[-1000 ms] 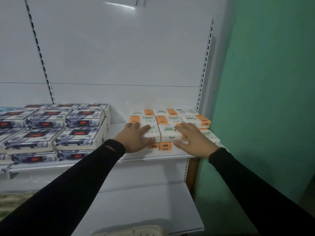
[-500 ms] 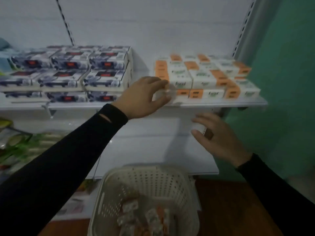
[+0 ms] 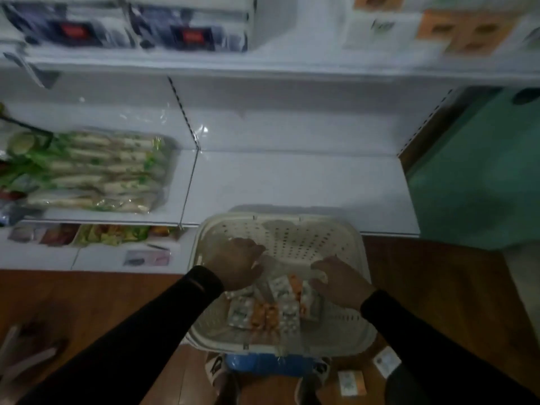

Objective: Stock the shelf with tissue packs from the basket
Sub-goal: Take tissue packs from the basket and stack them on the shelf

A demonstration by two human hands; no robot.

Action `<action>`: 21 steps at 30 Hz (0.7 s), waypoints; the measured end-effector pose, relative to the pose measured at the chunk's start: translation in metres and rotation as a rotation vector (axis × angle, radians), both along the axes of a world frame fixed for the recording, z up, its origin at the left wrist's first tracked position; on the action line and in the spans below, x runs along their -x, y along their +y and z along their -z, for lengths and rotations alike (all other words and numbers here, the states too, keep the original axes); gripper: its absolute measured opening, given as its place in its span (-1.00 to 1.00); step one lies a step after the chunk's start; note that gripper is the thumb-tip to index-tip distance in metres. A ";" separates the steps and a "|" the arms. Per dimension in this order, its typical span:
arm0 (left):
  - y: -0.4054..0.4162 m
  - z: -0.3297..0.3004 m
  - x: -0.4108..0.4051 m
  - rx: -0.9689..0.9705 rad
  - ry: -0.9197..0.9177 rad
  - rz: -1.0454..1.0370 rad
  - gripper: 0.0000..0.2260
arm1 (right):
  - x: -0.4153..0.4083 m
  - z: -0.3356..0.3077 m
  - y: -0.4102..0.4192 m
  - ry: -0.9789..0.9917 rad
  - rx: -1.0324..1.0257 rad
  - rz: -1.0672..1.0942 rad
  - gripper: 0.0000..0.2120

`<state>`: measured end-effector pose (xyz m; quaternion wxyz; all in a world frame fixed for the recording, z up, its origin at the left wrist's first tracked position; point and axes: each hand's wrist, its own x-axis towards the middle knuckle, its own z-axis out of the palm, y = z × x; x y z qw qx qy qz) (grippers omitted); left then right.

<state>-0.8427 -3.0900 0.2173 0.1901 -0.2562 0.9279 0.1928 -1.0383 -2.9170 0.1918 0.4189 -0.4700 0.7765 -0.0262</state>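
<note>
While both hands reached down into the basket (image 3: 280, 229), nothing was lifted yet. Nearest: two loose packs (image 3: 352, 382) lay on the wooden floor (image 3: 87, 302) by the feet, with something blue (image 3: 268, 364) under the basket's near edge. The tissue packs (image 3: 274, 305), white with orange ends, sat jumbled in the basket's near half. Left hand (image 3: 236, 263) hovered over the left of the pile, fingers curled downward; whether it gripped a pack, cannot tell, tips hidden. Right hand (image 3: 339, 277) sat at the pile's right edge, fingers bent towards a pack; hold also unclear from blur. Beyond the basket, the lower shelf (image 3: 292, 182) was bare white; a wrapped green and white bundle (image 3: 93, 171) lay on its left section. Farthest, the upper shelf (image 3: 263, 65) held dark blue packs (image 3: 125, 27) at left and stocked orange and white packs (image 3: 438, 24) at right.

Risks, as judgement: packs are slick film and lie at odd angles, so a two-handed grab could slip one over the rim, as the floor strays suggest. Feet could tread on those strays. The basket could tip if pressed on one side.

Writing: none readable, print too blurred
</note>
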 end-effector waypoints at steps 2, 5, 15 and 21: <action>0.002 0.042 -0.001 -0.062 -0.106 0.015 -0.52 | -0.005 0.035 -0.011 0.006 -0.145 0.016 -0.47; 0.006 0.112 -0.002 -0.108 -0.227 0.053 -0.55 | -0.011 0.091 -0.028 0.018 -0.333 0.043 -0.43; 0.024 0.257 0.022 -0.279 -0.331 0.036 -0.59 | -0.008 0.267 -0.040 0.113 -0.517 0.287 -0.23; 0.037 0.237 0.037 -0.490 -0.213 -0.183 -0.55 | 0.002 0.226 -0.044 0.068 -0.369 0.319 -0.35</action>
